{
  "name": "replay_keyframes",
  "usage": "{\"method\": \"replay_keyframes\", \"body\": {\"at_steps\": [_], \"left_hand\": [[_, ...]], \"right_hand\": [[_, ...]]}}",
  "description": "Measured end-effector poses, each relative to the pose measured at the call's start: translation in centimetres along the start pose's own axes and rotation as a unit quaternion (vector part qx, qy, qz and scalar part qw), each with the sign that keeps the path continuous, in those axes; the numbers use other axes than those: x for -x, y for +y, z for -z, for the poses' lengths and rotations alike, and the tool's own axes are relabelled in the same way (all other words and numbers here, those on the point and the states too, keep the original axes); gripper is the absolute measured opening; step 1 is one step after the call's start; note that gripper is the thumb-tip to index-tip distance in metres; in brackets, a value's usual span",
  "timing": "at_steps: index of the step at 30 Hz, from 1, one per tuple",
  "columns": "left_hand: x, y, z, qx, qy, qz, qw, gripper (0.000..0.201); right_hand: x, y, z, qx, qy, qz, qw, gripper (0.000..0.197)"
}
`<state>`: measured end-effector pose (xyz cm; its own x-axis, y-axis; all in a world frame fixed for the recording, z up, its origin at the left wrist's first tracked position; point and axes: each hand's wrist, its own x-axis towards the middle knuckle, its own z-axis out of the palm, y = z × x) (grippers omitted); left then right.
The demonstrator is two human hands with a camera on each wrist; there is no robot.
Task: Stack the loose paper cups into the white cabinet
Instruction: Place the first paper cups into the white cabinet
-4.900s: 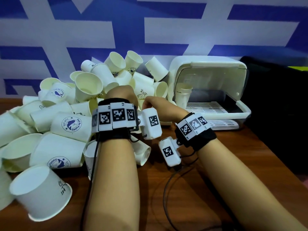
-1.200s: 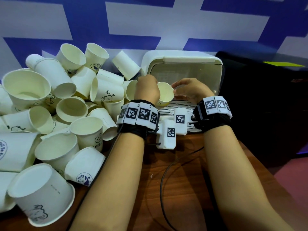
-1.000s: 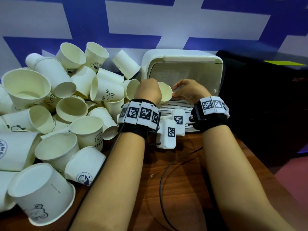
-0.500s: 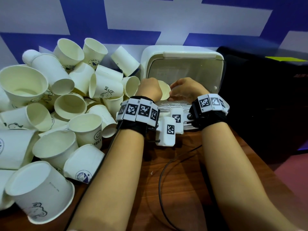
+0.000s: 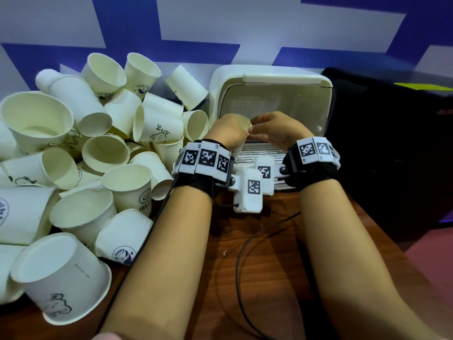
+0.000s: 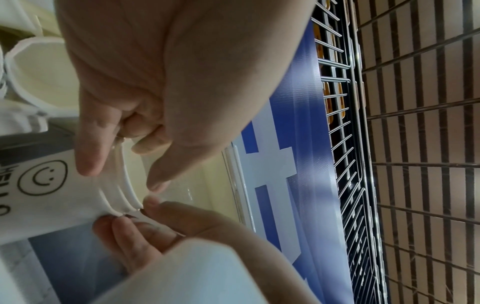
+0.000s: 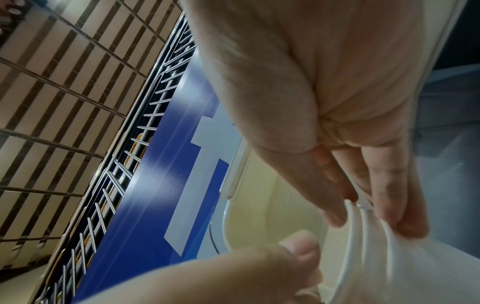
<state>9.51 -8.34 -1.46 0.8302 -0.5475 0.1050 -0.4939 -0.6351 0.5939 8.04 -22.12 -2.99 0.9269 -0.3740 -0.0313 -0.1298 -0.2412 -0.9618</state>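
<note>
The white cabinet [image 5: 269,77] stands open at the back of the table. A stack of nested paper cups [image 5: 239,120] stands on its rack at the left. The stack's lower cup bears a smiley face [image 6: 43,178], with several rims [image 6: 122,191] close together above it. My left hand [image 5: 230,133] pinches the top rim, one finger [image 6: 88,158] outside and one [image 6: 158,176] inside. From the other side my right hand [image 5: 259,131] pinches the same rims [image 7: 363,236]. The stack's lower part is hidden in the head view.
A big heap of loose paper cups [image 5: 98,153] fills the table's left half, right up against the cabinet. Bare wooden table [image 5: 269,253] with a thin cable [image 5: 239,266] lies under my forearms. A black object [image 5: 392,143] stands to the cabinet's right.
Both hands came from the heap to the cabinet with a cup. Over the last second they closed in on it and lowered it; its mouth is now mostly hidden.
</note>
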Motion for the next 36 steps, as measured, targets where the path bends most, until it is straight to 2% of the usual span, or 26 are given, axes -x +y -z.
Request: {"method": "replay_keyframes", "body": {"at_steps": [2, 7, 14, 16, 19, 20, 24, 29, 33, 36], "left_hand": [[-0.1, -0.1, 0.0, 0.025, -0.007, 0.010, 1.000, 0.035], [-0.6, -0.4, -0.1, 0.068, -0.037, 0.050, 0.996, 0.057], [-0.4, -0.4, 0.0, 0.084, -0.049, 0.055, 0.994, 0.047], [-0.1, -0.2, 0.4, 0.073, -0.042, 0.053, 0.995, 0.049], [0.4, 0.2, 1.7, 0.047, -0.027, 0.033, 0.998, 0.044], [0.7, 0.4, 2.2, 0.040, -0.025, 0.022, 0.999, 0.040], [2.0, 0.5, 4.7, 0.013, -0.018, 0.003, 1.000, 0.032], [4.0, -0.9, 7.8, -0.036, -0.021, 0.047, 0.998, 0.037], [5.5, -2.2, 9.2, -0.134, -0.014, 0.097, 0.986, 0.042], [7.0, -3.1, 10.2, -0.152, 0.010, 0.108, 0.983, 0.032]], "right_hand": [[0.1, -0.1, 0.0, -0.001, -0.006, 0.000, 1.000, 0.039], [0.4, -0.4, 0.3, -0.023, -0.022, 0.001, 0.999, 0.051], [-0.1, -0.3, 0.2, -0.024, -0.027, -0.002, 0.999, 0.052], [-0.2, -0.5, 0.3, 0.009, -0.021, -0.006, 1.000, 0.047], [-0.1, -1.3, 0.4, 0.085, -0.003, 0.001, 0.996, 0.013], [0.2, -1.7, 0.5, 0.098, 0.007, 0.006, 0.995, 0.010], [1.4, -3.4, -0.2, 0.116, 0.027, 0.044, 0.992, 0.019], [3.8, -5.8, -3.0, 0.142, -0.006, 0.120, 0.983, 0.014], [5.0, -6.4, -6.2, 0.115, -0.077, 0.155, 0.978, 0.013], [5.7, -6.2, -8.1, 0.112, -0.113, 0.173, 0.972, 0.011]]}}
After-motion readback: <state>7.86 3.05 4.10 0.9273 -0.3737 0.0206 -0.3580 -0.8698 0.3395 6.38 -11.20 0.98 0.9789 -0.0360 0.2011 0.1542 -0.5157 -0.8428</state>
